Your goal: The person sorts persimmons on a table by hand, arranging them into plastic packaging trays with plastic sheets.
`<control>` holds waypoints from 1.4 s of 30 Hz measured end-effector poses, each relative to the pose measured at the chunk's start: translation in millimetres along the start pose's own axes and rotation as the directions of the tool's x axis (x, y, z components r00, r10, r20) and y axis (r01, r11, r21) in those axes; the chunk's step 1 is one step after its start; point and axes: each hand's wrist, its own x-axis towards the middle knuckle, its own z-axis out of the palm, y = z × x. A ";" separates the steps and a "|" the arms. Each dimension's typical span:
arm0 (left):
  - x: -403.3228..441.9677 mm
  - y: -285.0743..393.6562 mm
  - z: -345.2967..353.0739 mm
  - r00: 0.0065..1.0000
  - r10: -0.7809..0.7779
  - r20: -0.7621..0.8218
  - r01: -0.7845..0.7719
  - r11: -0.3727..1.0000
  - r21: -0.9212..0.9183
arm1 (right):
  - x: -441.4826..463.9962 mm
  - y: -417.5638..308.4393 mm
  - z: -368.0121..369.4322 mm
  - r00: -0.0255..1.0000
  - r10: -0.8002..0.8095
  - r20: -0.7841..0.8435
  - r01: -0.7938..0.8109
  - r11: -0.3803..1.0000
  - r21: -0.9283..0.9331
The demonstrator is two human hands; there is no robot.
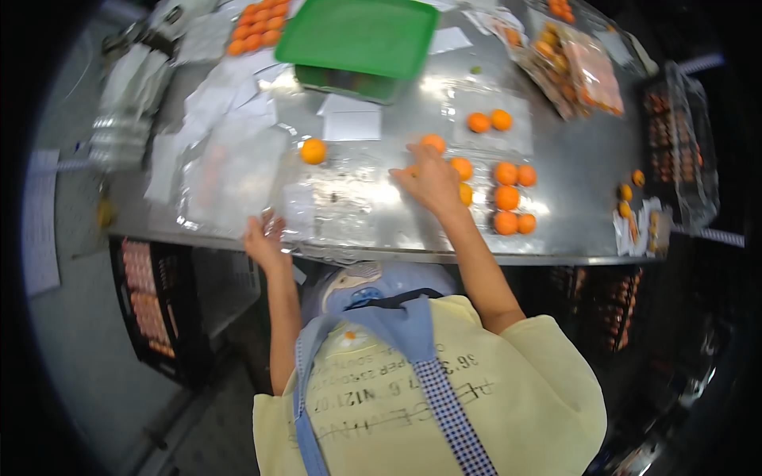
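Your L hand (266,240) touches a bag (242,166), R hand (432,181) oranges (433,143); can't tell if they grip. Crate (189,317) at L's w/ packs (145,305) in.

A stainless-steel worktable (567,190) stretches before you, its top streaked with white glare (435,83). To your left, a grey floor (71,357) runs past the table's end, and a black crate (190,317) stands below the edge. Beneath the table on your right, darker crates (623,309) sit in shadow; the room beyond is dim.
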 end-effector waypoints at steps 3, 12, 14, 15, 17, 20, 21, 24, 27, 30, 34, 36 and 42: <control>-25.5 19.4 22.0 0.999 -0.030 -0.028 0.030 0.999 -0.013 | 14.8 -29.4 1.1 0.984 -0.176 -0.017 0.177 0.977 0.122; -79.6 48.9 54.1 0.985 0.168 0.025 -0.169 0.985 0.034 | 53.3 -71.0 42.0 0.946 -0.308 0.096 0.283 0.935 0.213; -89.4 56.1 58.4 0.972 0.235 0.028 -0.237 0.968 0.080 | 55.0 -69.6 41.8 0.943 -0.306 0.131 0.275 0.938 0.212; -91.1 53.9 56.5 0.968 0.246 0.039 -0.248 0.965 0.086 | 55.4 -65.8 43.8 0.946 -0.310 0.098 0.274 0.922 0.273; -92.8 54.4 52.2 0.966 0.257 0.004 -0.256 0.962 0.096 | 56.8 -55.2 46.9 0.953 -0.303 0.028 0.269 0.880 0.392; -89.5 65.7 42.6 0.963 0.244 -0.112 -0.240 0.970 0.048 | 58.7 -33.6 36.0 0.977 -0.084 0.197 -0.077 0.721 0.689; -85.5 72.2 37.8 0.960 0.231 -0.162 -0.231 0.973 0.018 | 54.3 -33.6 25.6 0.979 -0.058 0.195 -0.097 0.709 0.699; -71.1 78.3 8.5 0.956 0.238 -0.171 -0.247 0.968 -0.033 | 35.9 -30.6 8.8 0.968 -0.053 0.245 -0.019 0.959 0.283; -67.4 90.1 2.8 0.947 0.251 -0.199 -0.269 0.961 -0.064 | 17.3 -21.2 35.8 0.961 -0.161 0.226 0.172 0.985 -0.029; -52.9 93.5 -11.1 0.957 0.241 -0.163 -0.258 0.962 -0.092 | 6.0 -15.8 56.4 0.969 -0.197 0.150 0.214 0.971 -0.108; -43.1 99.5 -18.9 0.967 0.208 -0.147 -0.227 0.966 -0.121 | -5.0 -20.0 36.5 0.995 0.043 0.088 -0.075 0.910 0.409; -41.3 97.5 -22.7 0.973 0.185 -0.135 -0.204 0.967 -0.151 | -15.7 -14.5 20.7 0.888 0.252 0.385 -0.455 0.358 0.815; -45.5 76.3 -13.0 0.992 0.119 -0.029 -0.122 0.974 -0.189 | -71.6 16.9 -29.6 0.928 0.050 0.369 -0.323 -0.385 0.865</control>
